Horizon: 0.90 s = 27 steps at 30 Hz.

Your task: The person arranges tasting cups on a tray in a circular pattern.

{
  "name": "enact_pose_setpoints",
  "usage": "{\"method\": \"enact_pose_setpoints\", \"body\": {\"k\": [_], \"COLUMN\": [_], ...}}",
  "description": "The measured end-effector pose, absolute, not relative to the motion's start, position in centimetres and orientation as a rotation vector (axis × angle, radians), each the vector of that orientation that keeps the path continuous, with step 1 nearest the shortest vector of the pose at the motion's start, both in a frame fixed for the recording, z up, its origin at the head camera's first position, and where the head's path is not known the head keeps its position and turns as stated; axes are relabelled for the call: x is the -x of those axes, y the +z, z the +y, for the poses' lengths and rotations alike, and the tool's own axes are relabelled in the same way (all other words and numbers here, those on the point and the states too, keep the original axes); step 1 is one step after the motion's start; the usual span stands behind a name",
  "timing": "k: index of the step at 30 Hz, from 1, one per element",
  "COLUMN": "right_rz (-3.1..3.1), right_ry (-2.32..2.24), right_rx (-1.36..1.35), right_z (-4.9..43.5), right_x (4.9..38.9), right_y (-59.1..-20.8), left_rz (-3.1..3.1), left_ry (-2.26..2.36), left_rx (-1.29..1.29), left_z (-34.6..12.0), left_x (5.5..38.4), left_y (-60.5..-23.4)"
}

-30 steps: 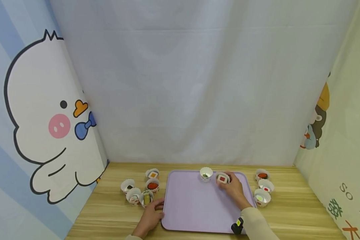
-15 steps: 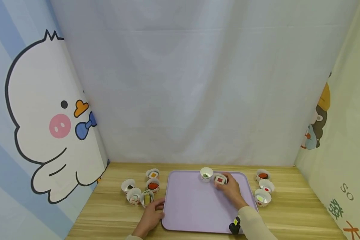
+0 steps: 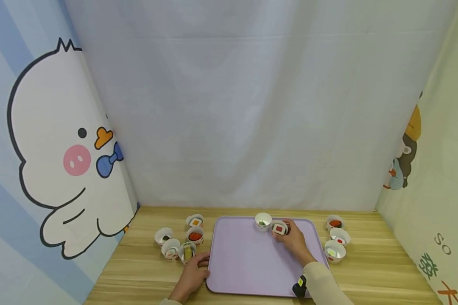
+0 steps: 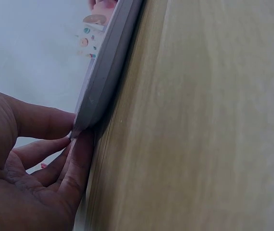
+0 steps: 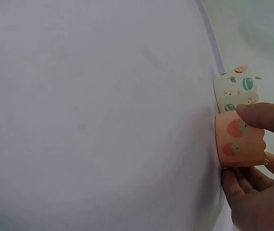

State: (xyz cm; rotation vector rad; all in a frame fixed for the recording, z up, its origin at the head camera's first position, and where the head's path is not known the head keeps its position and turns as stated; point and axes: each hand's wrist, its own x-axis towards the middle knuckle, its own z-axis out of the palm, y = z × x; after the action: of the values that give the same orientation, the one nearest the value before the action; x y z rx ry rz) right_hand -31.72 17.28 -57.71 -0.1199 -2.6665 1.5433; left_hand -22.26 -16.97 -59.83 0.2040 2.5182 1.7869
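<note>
My right hand [image 3: 295,243] holds a pink paper baking cup with strawberry prints [image 5: 242,149] at the back of the lilac tray [image 3: 248,262], thumb on one side, fingers on the other. Inside lies a white piece with a red square top [image 3: 279,229], like toy sushi. Close beside it, on the left, stands a white printed paper cup [image 3: 263,227] with something green in it. My left hand [image 3: 192,274] pinches the tray's left edge near the front. The left wrist view shows the thumb on the rim and fingers against its underside.
Left of the tray several paper cups with toy food stand in a group, one with an orange-topped piece [image 3: 195,222] and one with a red piece [image 3: 194,237]. Three more cups, including one with a yellow-green piece [image 3: 333,253], stand along its right side. A curtain [image 3: 229,127] closes off the back.
The right hand has moved the strawberry cup slightly left, up beside the white cup, and has hardly moved in the last half second. The left hand keeps its place on the tray edge.
</note>
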Motion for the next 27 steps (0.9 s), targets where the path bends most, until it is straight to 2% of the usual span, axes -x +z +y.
{"method": "enact_pose_setpoints", "body": {"k": [27], "right_rz": [-2.557], "right_ry": [1.723], "right_rx": [-0.018], "right_z": [18.3], "right_x": [29.5], "right_y": [-53.8], "left_rz": [2.538], "left_ry": [1.776], "left_rx": [-0.195], "left_z": [-16.8], "left_x": [22.1], "left_y": [-59.5]}}
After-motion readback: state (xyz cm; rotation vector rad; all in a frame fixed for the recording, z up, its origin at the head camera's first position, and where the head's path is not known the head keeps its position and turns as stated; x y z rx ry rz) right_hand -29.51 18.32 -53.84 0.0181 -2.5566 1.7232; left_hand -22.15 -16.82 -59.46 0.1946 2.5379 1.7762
